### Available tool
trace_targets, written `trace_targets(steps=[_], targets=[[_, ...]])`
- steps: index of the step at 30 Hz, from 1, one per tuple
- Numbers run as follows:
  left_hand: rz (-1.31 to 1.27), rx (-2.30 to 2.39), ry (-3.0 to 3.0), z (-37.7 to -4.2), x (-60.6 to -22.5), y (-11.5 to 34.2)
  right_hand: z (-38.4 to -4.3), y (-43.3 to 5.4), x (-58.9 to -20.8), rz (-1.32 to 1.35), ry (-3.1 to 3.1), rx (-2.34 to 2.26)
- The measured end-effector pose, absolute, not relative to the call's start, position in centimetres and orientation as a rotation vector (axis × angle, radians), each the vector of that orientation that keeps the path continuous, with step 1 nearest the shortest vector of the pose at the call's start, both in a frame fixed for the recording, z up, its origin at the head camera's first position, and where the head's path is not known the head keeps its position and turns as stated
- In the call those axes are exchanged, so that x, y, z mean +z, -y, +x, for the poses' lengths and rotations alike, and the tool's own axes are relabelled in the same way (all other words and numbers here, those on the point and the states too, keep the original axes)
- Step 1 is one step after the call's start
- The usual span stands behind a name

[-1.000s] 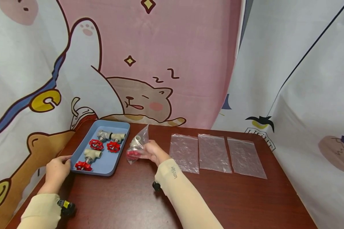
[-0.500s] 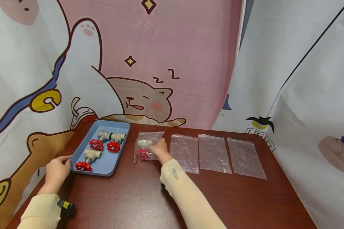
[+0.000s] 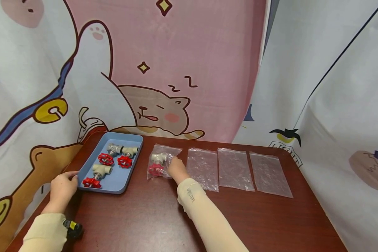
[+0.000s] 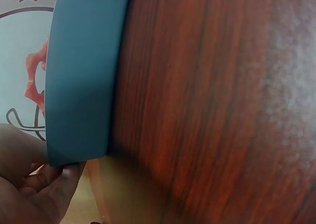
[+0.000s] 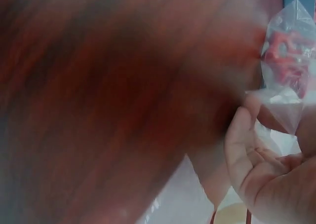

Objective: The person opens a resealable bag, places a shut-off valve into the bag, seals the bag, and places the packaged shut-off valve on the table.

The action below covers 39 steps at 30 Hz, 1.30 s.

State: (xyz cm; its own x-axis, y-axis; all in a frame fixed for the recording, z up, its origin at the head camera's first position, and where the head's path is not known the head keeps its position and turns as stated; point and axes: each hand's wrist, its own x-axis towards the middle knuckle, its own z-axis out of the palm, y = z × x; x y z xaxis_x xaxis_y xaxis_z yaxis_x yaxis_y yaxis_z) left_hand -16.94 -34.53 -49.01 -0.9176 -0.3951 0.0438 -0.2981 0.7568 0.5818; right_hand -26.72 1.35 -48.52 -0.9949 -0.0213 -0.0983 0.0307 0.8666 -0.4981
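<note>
My left hand [image 3: 63,188] holds the near left corner of a blue tray [image 3: 119,180]; in the left wrist view its thumb and fingers meet the tray wall [image 4: 81,81]. Several stop valves with red handwheels lie in the tray, one of them a beige-bodied valve [image 3: 99,171] near the front. Right of the tray, a clear plastic bag [image 3: 170,150] lies on the table with another red-wheeled valve [image 3: 156,169] inside. My right hand [image 3: 178,169] pinches this bag's right edge. The right wrist view shows the fingers [image 5: 240,135] against the film, partly blurred.
Three flat clear bags lie in a row to the right: a left one [image 3: 202,168], a middle one [image 3: 235,169] and a right one [image 3: 271,175]. A printed cloth [image 3: 208,70] hangs behind the brown table [image 3: 138,217].
My right hand has moved right and laid the bagged valve flat on the table beside the tray, then shifted slightly toward the bag's right edge. The left hand and tray have stayed put.
</note>
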Motion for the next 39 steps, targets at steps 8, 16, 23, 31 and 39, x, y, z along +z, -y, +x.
trace_targets(steps=[8, 16, 23, 31, 39], targets=[[0.555, -0.876, 2.785, -16.9, -49.0, 34.4, -26.8, -1.4, -48.1, 0.018, -2.900, -0.890], [0.569, -0.880, 2.788, -16.9, -49.1, 34.6, -27.2, -5.6, -46.1, -0.004, -2.835, -0.888], [0.572, -0.877, 2.782, -17.2, -48.8, 34.7, -28.1, -12.0, -45.2, 0.031, -2.824, -0.877], [0.547, -0.918, 2.778, -17.6, -48.6, 34.5, -27.5, -17.7, -45.4, 0.192, -2.762, -0.873], [0.597, -0.991, 2.812, -17.2, -48.8, 35.0, -26.7, -18.9, -46.0, 0.167, -2.758, -0.804]])
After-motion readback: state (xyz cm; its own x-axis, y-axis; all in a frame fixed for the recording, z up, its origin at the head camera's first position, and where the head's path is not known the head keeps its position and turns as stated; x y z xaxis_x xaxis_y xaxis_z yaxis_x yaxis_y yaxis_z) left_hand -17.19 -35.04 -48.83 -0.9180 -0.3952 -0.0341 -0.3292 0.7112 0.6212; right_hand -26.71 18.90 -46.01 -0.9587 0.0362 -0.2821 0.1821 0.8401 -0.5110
